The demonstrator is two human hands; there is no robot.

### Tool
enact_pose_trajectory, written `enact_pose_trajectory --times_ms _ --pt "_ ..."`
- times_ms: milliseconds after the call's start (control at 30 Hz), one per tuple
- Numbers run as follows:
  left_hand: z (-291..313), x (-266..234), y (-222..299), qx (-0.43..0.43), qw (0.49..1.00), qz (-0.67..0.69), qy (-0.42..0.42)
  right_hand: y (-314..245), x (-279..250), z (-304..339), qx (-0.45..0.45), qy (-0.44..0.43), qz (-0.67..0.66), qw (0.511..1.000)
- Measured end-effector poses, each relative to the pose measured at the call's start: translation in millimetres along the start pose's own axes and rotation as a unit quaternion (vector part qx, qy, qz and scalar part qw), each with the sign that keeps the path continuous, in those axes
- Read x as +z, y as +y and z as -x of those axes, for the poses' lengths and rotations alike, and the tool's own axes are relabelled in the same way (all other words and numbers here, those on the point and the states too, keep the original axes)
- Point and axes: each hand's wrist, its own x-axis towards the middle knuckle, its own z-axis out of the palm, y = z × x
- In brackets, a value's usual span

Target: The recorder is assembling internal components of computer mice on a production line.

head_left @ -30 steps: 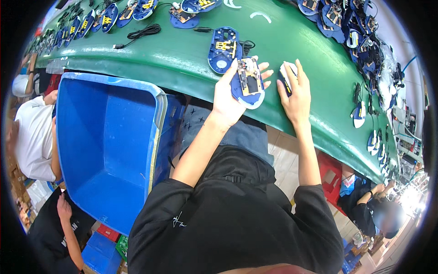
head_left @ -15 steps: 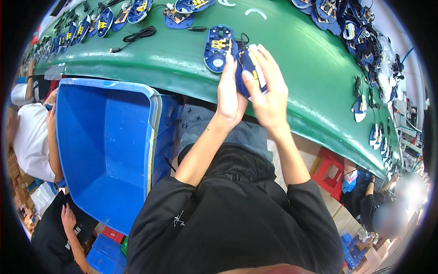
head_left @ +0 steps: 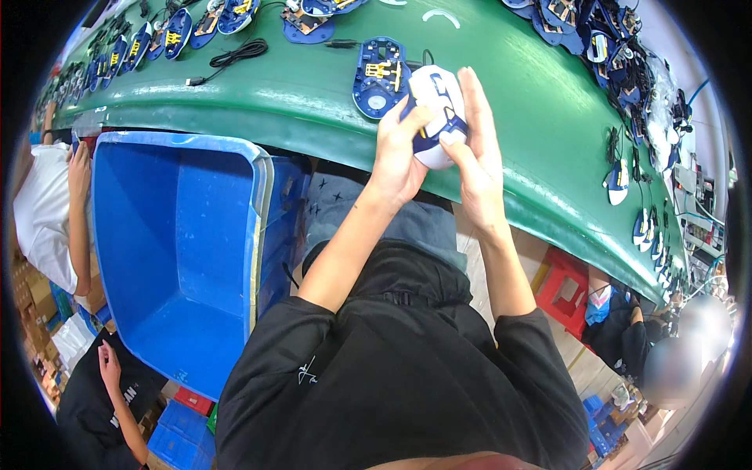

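Note:
Between both hands, over the near edge of the green bench, is a white and dark blue computer mouse (head_left: 435, 98). My left hand (head_left: 397, 155) holds it from the left, the thumb laid on its upper face. My right hand (head_left: 482, 160) grips the right side, its thumb pressing the lower part and its fingers stretched along the edge. Just beyond my left fingertips lies an open blue mouse shell (head_left: 379, 77) with yellow parts inside. A short loop of black cable (head_left: 427, 56) shows behind the held mouse.
A green-covered bench (head_left: 525, 117) runs across, with a coiled cable (head_left: 239, 52) and several open mouse halves along its far left. More mouse parts (head_left: 619, 70) are heaped at the far right. A large blue bin (head_left: 258, 235) stands at my left. A red stool (head_left: 562, 290) and co-workers are nearby.
The mouse has turned in my hands so its white upper face now shows. Both thumbs have shifted onto it. At left, a co-worker's arm has moved.

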Motion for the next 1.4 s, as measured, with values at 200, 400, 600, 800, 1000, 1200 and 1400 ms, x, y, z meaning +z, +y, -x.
enact_pose_trajectory --times_ms 200,400,600,800,1000,1200,1400 --pt "-10.6 -0.3 -2.9 0.01 1.0 0.013 -0.005 -6.4 -24.0 12.2 0.125 0.115 0.034 0.985" --pt "-18.6 -17.2 4.8 -0.024 0.991 -0.091 -0.095 -18.5 -37.6 18.4 -0.009 0.06 0.212 0.975" --pt "-15.9 -5.2 -6.2 -0.045 0.997 -0.022 -0.051 -9.8 -43.0 15.6 -0.023 0.066 0.268 0.961" --pt "1.4 8.2 1.3 0.084 0.907 -0.413 0.001 -14.1 -148.6 -22.8 0.087 0.182 0.184 0.962" --pt "-23.8 -30.8 29.2 0.281 0.66 -0.683 0.14 34.5 -323.3 -20.4 0.201 0.449 0.248 0.835" --pt "-55.6 -30.6 17.1 0.224 0.678 -0.693 0.096 33.5 -248.3 -17.6 0.024 0.35 0.556 0.753" --pt "-50.8 -17.1 13.5 0.09 0.872 -0.478 0.055 44.2 -50.0 -41.4 -0.073 -0.028 0.441 0.894"
